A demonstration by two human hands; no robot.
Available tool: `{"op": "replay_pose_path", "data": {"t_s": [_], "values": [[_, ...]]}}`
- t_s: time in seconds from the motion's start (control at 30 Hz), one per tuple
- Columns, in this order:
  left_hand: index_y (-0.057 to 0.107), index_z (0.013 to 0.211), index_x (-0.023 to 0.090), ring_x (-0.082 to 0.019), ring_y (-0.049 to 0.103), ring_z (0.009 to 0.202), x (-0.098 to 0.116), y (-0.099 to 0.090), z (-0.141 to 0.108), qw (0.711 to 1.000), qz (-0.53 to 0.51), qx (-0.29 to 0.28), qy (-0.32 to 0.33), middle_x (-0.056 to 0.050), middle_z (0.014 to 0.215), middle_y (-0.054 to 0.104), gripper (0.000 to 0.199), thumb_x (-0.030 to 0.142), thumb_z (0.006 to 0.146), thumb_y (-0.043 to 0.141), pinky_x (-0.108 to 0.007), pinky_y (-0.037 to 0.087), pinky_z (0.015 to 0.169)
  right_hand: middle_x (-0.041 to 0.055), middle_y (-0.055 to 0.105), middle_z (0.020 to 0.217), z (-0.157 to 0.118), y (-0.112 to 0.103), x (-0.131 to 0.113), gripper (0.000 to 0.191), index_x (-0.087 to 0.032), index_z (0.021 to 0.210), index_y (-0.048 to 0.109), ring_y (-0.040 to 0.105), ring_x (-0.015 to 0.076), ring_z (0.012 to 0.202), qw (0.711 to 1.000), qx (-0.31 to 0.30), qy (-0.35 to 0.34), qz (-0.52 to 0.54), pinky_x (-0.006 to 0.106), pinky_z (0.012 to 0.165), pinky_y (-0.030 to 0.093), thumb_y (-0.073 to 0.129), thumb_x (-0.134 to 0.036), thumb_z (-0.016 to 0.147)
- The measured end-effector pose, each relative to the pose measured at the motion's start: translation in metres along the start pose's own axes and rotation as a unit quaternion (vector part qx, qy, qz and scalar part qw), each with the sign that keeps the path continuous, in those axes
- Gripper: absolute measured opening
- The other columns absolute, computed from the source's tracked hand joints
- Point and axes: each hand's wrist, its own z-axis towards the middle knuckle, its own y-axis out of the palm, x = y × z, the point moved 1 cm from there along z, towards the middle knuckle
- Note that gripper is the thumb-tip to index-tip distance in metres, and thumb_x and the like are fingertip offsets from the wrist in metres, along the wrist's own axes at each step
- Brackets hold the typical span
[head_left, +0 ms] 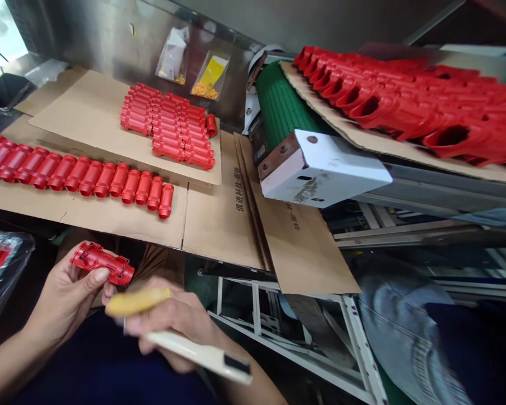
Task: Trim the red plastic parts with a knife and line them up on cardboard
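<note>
My left hand (65, 298) holds a red plastic housing part (102, 262) at the lower left, thumb pressed on its side. My right hand (175, 323) grips a cream-handled trimming knife (202, 354); a yellow guard (137, 302) covers one finger near the part. On the cardboard-covered bench (219, 219) lies a long row of red parts (80, 177), with a denser stacked block of red parts (168, 126) behind it.
A green conveyor belt (280, 107) ends at a white block (320, 166) on the right. Above it a cardboard sheet (362, 138) carries several larger red parts (405, 95). Two small plastic bags (194, 70) hang on the steel wall. A plastic-lined bin (0, 259) stands at the left.
</note>
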Motion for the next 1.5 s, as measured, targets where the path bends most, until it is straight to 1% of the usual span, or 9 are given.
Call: {"op": "replay_pose_path", "data": {"t_s": [0.07, 0.13, 0.2, 0.27, 0.4, 0.67, 0.87, 1.33, 1.5], "values": [[0.076, 0.090, 0.021, -0.015, 0.068, 0.054, 0.002, 0.004, -0.003, 0.999, 0.008, 0.025, 0.023, -0.002, 0.076, 0.079, 0.027, 0.032, 0.078, 0.098, -0.024, 0.062, 0.053, -0.0020, 0.084, 0.081, 0.000, 0.001, -0.004, 0.031, -0.024, 0.084, 0.070, 0.081, 0.0111, 0.073, 0.991, 0.000, -0.017, 0.133, 0.019, 0.070, 0.068, 0.066, -0.040, 0.110], [0.078, 0.095, 0.021, -0.016, 0.072, 0.058, 0.005, 0.009, -0.008, 0.997, 0.029, 0.059, 0.030, -0.005, 0.096, 0.085, 0.034, 0.034, 0.073, 0.100, -0.027, 0.066, 0.056, 0.0010, 0.085, 0.086, -0.002, 0.001, -0.004, 0.027, -0.022, 0.089, 0.072, 0.084, 0.0140, 0.079, 0.974, 0.061, 0.011, 0.218, 0.024, 0.075, 0.070, 0.068, -0.039, 0.109], [0.077, 0.096, 0.023, -0.021, 0.078, 0.069, 0.007, 0.013, -0.013, 0.994, 0.062, 0.087, 0.029, -0.006, 0.108, 0.086, 0.038, 0.037, 0.070, 0.102, -0.030, 0.069, 0.061, 0.0072, 0.086, 0.103, -0.004, 0.001, -0.002, 0.014, -0.021, 0.106, 0.078, 0.085, 0.0194, 0.097, 0.973, 0.146, 0.055, 0.172, 0.032, 0.087, 0.072, 0.070, -0.033, 0.108], [0.076, 0.095, 0.025, -0.025, 0.082, 0.084, 0.008, 0.015, -0.017, 0.990, 0.095, 0.101, 0.040, -0.005, 0.108, 0.085, 0.039, 0.038, 0.069, 0.102, -0.030, 0.071, 0.066, 0.0126, 0.083, 0.121, -0.006, 0.003, 0.000, 0.021, -0.021, 0.125, 0.078, 0.082, 0.0231, 0.111, 0.978, 0.182, 0.060, 0.080, 0.036, 0.094, 0.071, 0.072, -0.022, 0.106], [0.074, 0.094, 0.028, -0.026, 0.082, 0.102, 0.007, 0.014, -0.019, 0.983, 0.131, 0.096, 0.079, -0.002, 0.108, 0.085, 0.035, 0.037, 0.073, 0.100, -0.028, 0.071, 0.074, 0.0147, 0.080, 0.127, -0.008, 0.007, 0.002, 0.039, -0.020, 0.139, 0.074, 0.080, 0.0246, 0.112, 0.984, 0.171, 0.030, 0.023, 0.037, 0.093, 0.071, 0.072, -0.010, 0.101], [0.072, 0.098, 0.030, -0.029, 0.079, 0.108, 0.003, 0.007, -0.019, 0.975, 0.166, 0.077, 0.125, -0.002, 0.111, 0.083, 0.032, 0.034, 0.079, 0.097, -0.039, 0.069, 0.089, 0.0162, 0.081, 0.122, -0.007, 0.003, 0.003, 0.031, -0.016, 0.135, 0.073, 0.080, 0.0247, 0.113, 0.985, 0.169, 0.020, 0.002, 0.036, 0.095, 0.071, 0.070, -0.013, 0.104], [0.072, 0.101, 0.032, -0.025, 0.079, 0.109, 0.001, 0.009, -0.021, 0.967, 0.186, 0.066, 0.159, 0.002, 0.113, 0.083, 0.027, 0.026, 0.083, 0.091, -0.037, 0.068, 0.095, 0.0155, 0.081, 0.125, -0.005, 0.002, 0.000, 0.037, -0.019, 0.141, 0.071, 0.080, 0.0246, 0.112, 0.987, 0.159, 0.003, -0.011, 0.036, 0.091, 0.072, 0.069, -0.012, 0.104], [0.074, 0.099, 0.033, -0.028, 0.080, 0.109, 0.003, 0.012, -0.022, 0.965, 0.184, 0.072, 0.172, 0.001, 0.112, 0.084, 0.030, 0.026, 0.079, 0.095, -0.041, 0.068, 0.097, 0.0147, 0.083, 0.118, -0.003, 0.006, -0.001, 0.038, -0.017, 0.140, 0.069, 0.079, 0.0266, 0.117, 0.987, 0.160, 0.005, -0.016, 0.039, 0.095, 0.071, 0.067, -0.009, 0.103], [0.075, 0.096, 0.029, -0.029, 0.081, 0.098, 0.005, 0.011, -0.018, 0.963, 0.203, 0.098, 0.150, -0.003, 0.105, 0.084, 0.032, 0.033, 0.074, 0.098, -0.042, 0.069, 0.092, 0.0175, 0.080, 0.120, -0.007, 0.009, 0.003, 0.039, -0.016, 0.141, 0.065, 0.078, 0.0268, 0.108, 0.992, 0.105, -0.008, -0.070, 0.041, 0.090, 0.072, 0.065, -0.008, 0.103]]}}
